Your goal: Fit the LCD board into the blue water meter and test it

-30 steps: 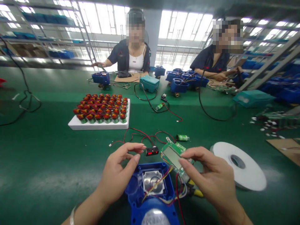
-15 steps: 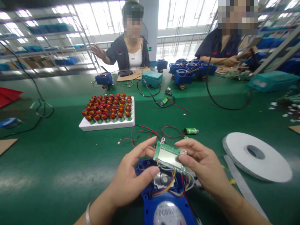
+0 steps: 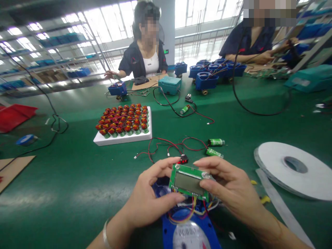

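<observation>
"Where do we have the circuit board (image 3: 188,182)?"

"Over the far part of the blue housing (image 3: 202,222), tilted so its grey display (image 3: 185,181) faces us. Whether its back touches the housing, we can't see."

"And our hands?"

"Our right hand (image 3: 233,186) pinches the board's right end, thumb on the front by the display, fingers going behind. Our left hand (image 3: 147,197) curves round the left end, thumb near the lower edge, fingertips near the upper corner. Whether it grips or merely steadies, we cannot tell."

"What should worry us most?"

"The coloured wires (image 3: 194,204), we'd say. They run from the board's lower edge down to the housing. If we pulled or twisted the board away from the housing, the strain would fall on those joints, and one could tear loose."

"And bringing it closer to the housing?"

"A loop of wire could get trapped between the two, since the bundle hangs loose there. Our right thumb is a risk as well: pressed too hard, it could mark the display."

"Anything around the housing to mind?"

"Just beyond it sits a small black readout (image 3: 183,159), lit red, and past that, to the right, two green cylinders (image 3: 216,142). A careless reach over the housing could knock them. To its right, a strip of tape (image 3: 280,207) trails from the white reel (image 3: 273,166) beside our right arm (image 3: 272,223); if we swung that elbow out, we could drag it."
</observation>
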The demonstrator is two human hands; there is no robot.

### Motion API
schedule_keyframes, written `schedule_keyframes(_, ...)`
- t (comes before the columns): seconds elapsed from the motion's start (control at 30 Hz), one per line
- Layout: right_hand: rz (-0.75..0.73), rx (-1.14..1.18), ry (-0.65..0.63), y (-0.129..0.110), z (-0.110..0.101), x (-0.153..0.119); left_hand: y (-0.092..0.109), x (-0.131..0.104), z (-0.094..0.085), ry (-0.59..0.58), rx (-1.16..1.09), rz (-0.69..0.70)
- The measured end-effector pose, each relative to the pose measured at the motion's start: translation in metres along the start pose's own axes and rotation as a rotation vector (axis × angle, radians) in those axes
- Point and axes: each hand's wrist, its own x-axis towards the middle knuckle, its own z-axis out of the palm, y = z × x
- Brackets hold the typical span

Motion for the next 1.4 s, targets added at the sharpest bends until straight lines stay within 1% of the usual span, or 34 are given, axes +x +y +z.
schedule_keyframes(0.13,0.029,0.038,-0.049,0.0024,-0.0004,-0.0016,-0.0017,-0.0013,0.0020,0.072,0.046,0.017)
schedule_keyframes(0.27,0.058,-0.003,-0.076,0.0068,-0.0028,-0.0049,-0.0027,-0.0033,0.0023,0.133,0.108,0.042)
schedule_keyframes(0.57,0.069,0.003,-0.119,0.0038,-0.0050,-0.0056,-0.0045,-0.0056,0.0014,0.210,0.175,0.039)
schedule_keyframes(0.93,0.099,0.031,-0.135,0.0003,-0.0047,-0.0054,-0.0049,-0.0041,-0.0003,0.236,0.226,0.032)
schedule_keyframes(1.13,0.111,0.043,-0.134,0.0007,-0.0033,-0.0044,-0.0032,-0.0049,0.0044,0.228,0.129,0.002)
schedule_keyframes(1.23,0.111,0.057,-0.114,0.0016,-0.0022,-0.0042,-0.0037,-0.0038,0.0061,0.196,0.063,0.006)
schedule_keyframes(1.3,0.112,0.068,-0.082,0.0032,-0.0025,-0.0046,-0.0060,-0.0028,0.0055,0.194,0.009,0.046)
schedule_keyframes(1.33,0.111,0.070,-0.064,0.0043,-0.0031,-0.0049,-0.0074,-0.0023,0.0049,0.221,-0.007,0.086)
schedule_keyframes(1.4,0.117,0.064,-0.035,0.0067,-0.0050,-0.0057,-0.0097,-0.0015,0.0032,0.327,-0.013,0.202)
